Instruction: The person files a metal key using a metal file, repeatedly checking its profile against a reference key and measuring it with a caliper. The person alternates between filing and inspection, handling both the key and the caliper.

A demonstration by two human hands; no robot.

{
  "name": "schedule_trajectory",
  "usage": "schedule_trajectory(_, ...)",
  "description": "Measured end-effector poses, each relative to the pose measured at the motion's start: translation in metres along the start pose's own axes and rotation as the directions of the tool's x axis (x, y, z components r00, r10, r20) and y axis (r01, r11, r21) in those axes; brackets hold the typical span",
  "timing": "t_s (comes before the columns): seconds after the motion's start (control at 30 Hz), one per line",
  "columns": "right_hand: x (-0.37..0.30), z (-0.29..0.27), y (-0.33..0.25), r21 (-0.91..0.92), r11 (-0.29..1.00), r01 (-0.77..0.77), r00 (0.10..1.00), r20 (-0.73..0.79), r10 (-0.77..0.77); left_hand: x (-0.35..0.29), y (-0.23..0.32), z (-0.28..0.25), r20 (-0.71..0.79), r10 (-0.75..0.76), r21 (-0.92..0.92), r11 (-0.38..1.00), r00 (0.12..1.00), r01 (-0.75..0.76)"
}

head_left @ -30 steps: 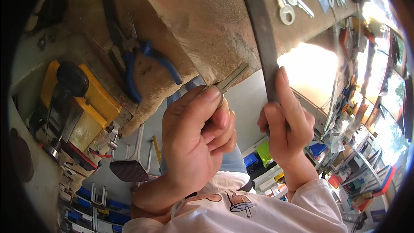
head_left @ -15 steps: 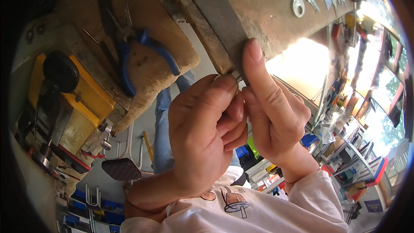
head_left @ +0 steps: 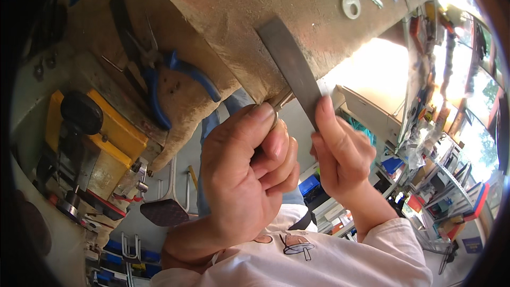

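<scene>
Left hand (head_left: 239, 165): pinching key between thumb and forefinger; other fingers curled in.
Key (head_left: 282, 98): blade out past fingertips, at wooden bench's near corner, just beside the file; whether they touch, cannot tell.
Right hand (head_left: 344, 157): closed on file's lower end, one digit laid along it.
File (head_left: 291, 66): flat, grey, tilted, upper end leaning left over bench (head_left: 234, 21).
On bench, far right: loose keys (head_left: 348, 1), silvery.
Left of hands: pliers (head_left: 154, 82), blue handles; beyond them, yellow machine (head_left: 109, 151) with black knob (head_left: 81, 112).
</scene>
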State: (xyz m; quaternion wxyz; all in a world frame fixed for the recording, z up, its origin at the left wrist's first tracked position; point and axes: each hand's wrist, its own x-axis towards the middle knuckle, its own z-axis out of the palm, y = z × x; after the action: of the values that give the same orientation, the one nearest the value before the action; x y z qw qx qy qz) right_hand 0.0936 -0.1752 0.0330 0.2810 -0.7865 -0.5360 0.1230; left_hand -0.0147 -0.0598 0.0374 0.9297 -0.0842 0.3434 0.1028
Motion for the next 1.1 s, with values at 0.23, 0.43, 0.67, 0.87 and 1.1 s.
schedule_trajectory(0.23,0.002,0.002,0.002,0.076,0.993,-0.085,0.995,-0.035,0.088,0.000,0.003,0.003,-0.027,-0.028,0.040,0.999,0.999,0.029)
schedule_trajectory(0.43,0.024,-0.010,-0.006,0.077,0.995,-0.062,0.988,0.146,0.051,-0.003,0.003,0.005,-0.047,-0.046,0.025,0.999,0.998,0.047)
schedule_trajectory(0.67,0.024,-0.016,-0.014,0.043,0.998,-0.042,0.969,0.245,0.030,-0.004,0.004,0.009,-0.090,0.005,0.021,1.000,0.996,-0.003)
schedule_trajectory(0.87,0.000,-0.008,-0.008,0.021,1.000,-0.022,0.994,0.109,0.020,-0.004,0.002,0.003,-0.016,-0.020,-0.026,0.999,1.000,0.019)
schedule_trajectory(1.1,0.026,-0.012,-0.005,0.042,0.999,0.021,0.975,0.220,-0.029,-0.002,0.003,0.005,-0.041,-0.032,-0.007,0.999,0.999,0.032)
